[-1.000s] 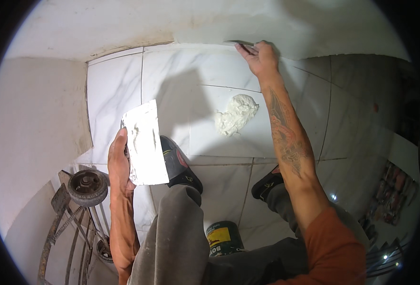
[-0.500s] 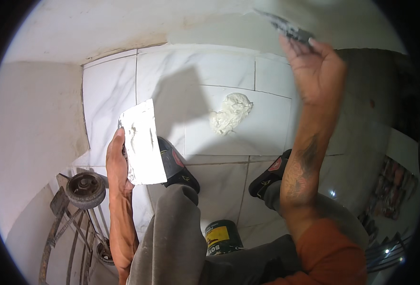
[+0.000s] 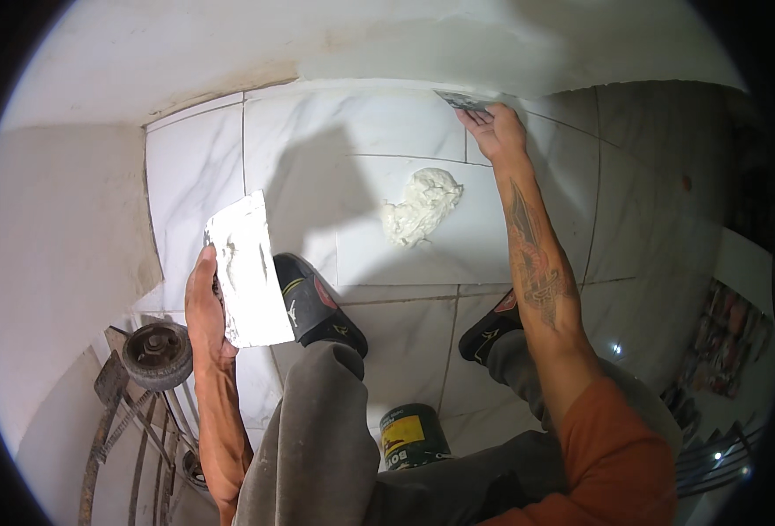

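My left hand [image 3: 203, 302] grips a flat, bright rectangular plate [image 3: 252, 272] by its left edge. White smears mark its face, and the fingers behind it are hidden. Out ahead, my right hand [image 3: 501, 131] holds a thin, dark-smeared putty scraper [image 3: 462, 102] low by the foot of the wall [image 3: 405, 53]. Whether the blade touches the wall I cannot tell. Between my hands a lump of white putty [image 3: 423, 206] lies on a smooth white panel [image 3: 361, 259] on the floor.
Marble-patterned tiles [image 3: 195, 167] cover the floor. My slippered feet [image 3: 313, 302] stand either side of the panel's near edge. A dark green can [image 3: 414, 434] sits between my legs. At left, a rusty metal frame with a wheel [image 3: 157, 353] leans by the side wall [image 3: 72, 219].
My right hand has come down and leftward with the scraper, from in front of the wall to its base. My left hand and the plate have shifted slightly left.
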`<state>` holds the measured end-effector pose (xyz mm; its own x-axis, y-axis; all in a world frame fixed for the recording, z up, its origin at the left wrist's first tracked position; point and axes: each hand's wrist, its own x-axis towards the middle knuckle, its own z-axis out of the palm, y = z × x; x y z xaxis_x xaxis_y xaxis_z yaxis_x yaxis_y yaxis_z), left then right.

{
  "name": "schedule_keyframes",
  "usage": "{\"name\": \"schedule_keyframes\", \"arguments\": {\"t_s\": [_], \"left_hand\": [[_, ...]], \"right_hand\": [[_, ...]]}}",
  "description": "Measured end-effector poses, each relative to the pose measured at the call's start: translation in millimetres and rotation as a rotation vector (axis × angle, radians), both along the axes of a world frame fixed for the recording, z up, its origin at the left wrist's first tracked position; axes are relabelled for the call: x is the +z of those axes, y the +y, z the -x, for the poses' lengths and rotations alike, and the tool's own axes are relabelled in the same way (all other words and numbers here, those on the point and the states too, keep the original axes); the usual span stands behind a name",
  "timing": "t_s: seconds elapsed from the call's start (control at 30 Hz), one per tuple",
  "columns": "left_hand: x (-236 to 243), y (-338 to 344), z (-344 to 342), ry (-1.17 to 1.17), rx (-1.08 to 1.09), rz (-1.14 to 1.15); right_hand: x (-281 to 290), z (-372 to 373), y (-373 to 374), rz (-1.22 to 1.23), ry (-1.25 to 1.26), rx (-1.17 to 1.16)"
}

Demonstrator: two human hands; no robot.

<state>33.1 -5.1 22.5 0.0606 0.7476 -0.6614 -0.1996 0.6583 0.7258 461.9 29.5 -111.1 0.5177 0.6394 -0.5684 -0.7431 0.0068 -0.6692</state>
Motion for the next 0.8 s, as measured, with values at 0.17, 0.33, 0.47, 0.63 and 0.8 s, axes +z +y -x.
{"name": "schedule_keyframes", "arguments": {"t_s": [0.17,0.33,0.47,0.63,0.8], "left_hand": [[-1.0,1.4,-2.7,0.016,-0.026,0.005],[2.5,2.2,-0.6,0.01,-0.027,-0.001],[0.2,1.5,-2.5,0.018,-0.016,0.007],[3.6,1.1,-5.4,0.025,-0.012,0.003],[9.9,0.1,-4.1,0.022,-0.027,-0.002]], "right_hand": [[-1.7,-12.4,8.0,-0.016,-0.016,0.016],[21.3,-14.3,23.8,-0.038,-0.068,-0.018],[75.3,-15.3,24.9,-0.069,-0.112,-0.067],[154.7,-6.5,19.3,-0.222,-0.19,0.01],[210.3,31.4,-15.9,-0.289,-0.201,0.008]]}}
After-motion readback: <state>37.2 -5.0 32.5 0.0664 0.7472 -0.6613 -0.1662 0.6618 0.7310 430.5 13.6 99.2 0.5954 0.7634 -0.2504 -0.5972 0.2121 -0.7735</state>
